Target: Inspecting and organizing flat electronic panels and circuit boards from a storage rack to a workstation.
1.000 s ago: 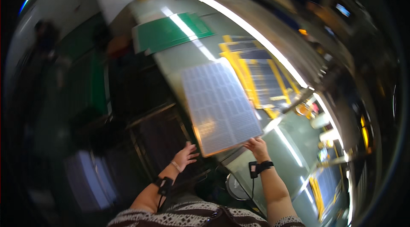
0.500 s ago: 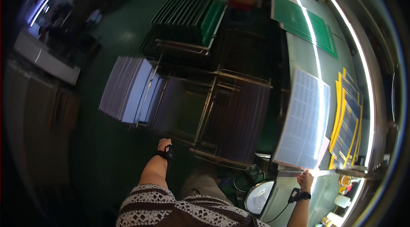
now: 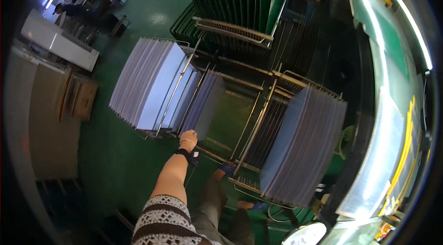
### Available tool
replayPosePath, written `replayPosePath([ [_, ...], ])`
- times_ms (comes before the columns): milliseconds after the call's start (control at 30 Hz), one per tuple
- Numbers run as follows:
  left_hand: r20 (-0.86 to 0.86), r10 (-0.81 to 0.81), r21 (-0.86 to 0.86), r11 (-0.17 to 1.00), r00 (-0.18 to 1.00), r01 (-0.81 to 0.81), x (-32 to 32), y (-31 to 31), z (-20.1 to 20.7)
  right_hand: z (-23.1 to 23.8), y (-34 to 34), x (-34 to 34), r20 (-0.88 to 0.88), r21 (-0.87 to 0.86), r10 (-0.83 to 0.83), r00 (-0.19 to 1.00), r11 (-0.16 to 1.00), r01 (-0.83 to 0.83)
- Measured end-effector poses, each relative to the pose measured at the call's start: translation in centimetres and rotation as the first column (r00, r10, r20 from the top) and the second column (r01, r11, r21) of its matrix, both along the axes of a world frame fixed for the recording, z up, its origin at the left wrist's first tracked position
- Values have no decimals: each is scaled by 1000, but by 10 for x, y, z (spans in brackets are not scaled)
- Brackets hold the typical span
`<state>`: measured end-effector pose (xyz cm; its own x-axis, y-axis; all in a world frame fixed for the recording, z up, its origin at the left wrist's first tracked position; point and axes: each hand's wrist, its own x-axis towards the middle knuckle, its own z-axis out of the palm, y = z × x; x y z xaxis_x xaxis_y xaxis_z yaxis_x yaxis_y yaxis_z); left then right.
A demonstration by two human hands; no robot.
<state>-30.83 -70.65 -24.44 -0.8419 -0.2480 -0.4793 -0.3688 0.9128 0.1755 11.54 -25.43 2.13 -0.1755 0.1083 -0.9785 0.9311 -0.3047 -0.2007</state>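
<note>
My left hand (image 3: 188, 139), with a black strap at the wrist, reaches forward to the near edge of the left wire rack (image 3: 185, 67). Its fingers look curled beside the near corner of a grey-violet panel (image 3: 203, 111), which stands upright in a row with a few others. The fingertips are hidden, so I cannot tell whether they grip that panel. Further left in the rack stands a thick row of white-faced panels (image 3: 161, 88). My right hand is out of view.
To the right, another rack holds many upright panels (image 3: 304, 148). Green panels (image 3: 240, 0) fill a rack at the back. A bench at far right carries a whitish perforated-looking sheet (image 3: 369, 162) and yellow-edged frames (image 3: 401, 153). A round white-topped stool (image 3: 304, 235) stands near me.
My view has swung left. My left hand has moved forward to the rack's near edge. My right hand, earlier at the sheet's near edge on the bench, has left the view.
</note>
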Motion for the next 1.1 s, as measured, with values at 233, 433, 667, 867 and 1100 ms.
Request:
replayPosePath([
  [233, 35, -90, -97, 991, 995, 93, -85, -6, -117, -52, -91, 0, 343, 42, -238, 909, 970, 238],
  [433, 99, -63, -189, 979, 993, 81, -117, -14, -161, -71, -125, -15, 434, 83, -300, 849, 952, 294],
  [667, 29, -223, -266, 938, 974, 223, -128, -10, -131, -46, -148, -84, 512, 81, -212, 833, 977, 198],
  [867, -181, -376, -140, 925, 909, 355, -116, -31, 42, -111, -151, 19, 73, -43, -340, 937, 938, 344],
  [1100, -391, -554, 64, 781, 735, 622, -87, -21, 334, -129, -162, -141, -481, 375, 302, 823, 919, -119],
])
